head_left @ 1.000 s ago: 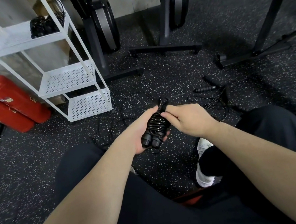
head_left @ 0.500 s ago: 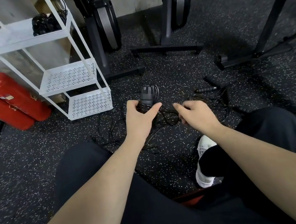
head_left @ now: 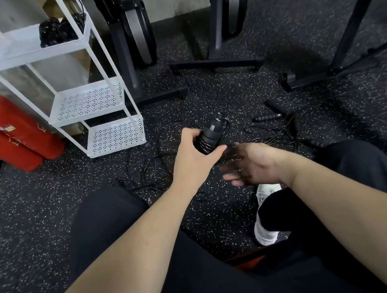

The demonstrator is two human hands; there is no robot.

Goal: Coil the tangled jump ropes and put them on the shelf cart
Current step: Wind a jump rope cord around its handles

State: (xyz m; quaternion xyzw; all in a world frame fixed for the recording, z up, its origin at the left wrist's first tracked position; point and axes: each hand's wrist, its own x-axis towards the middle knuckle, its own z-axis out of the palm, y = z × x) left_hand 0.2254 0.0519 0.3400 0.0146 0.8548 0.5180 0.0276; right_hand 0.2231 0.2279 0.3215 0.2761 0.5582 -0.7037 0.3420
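Your left hand (head_left: 195, 157) gripped one coiled jump rope (head_left: 211, 135), while your right hand (head_left: 253, 165) stayed apart, blurred, fingers spread and holding nothing. Two coiled ropes (head_left: 59, 30) lay on the shelf cart (head_left: 95, 99)'s top shelf, beside two fire extinguishers (head_left: 4, 129).

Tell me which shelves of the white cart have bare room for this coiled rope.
Middle shelf and bottom shelf lie bare. Top shelf is free on its left; coiled ropes crowd its right corner.

No writing can be read anywhere. The two red fire extinguishers (head_left: 7, 131) by the floor's left edge each carry a small pale label (head_left: 7, 128), but its print is too small and blurred to make out.
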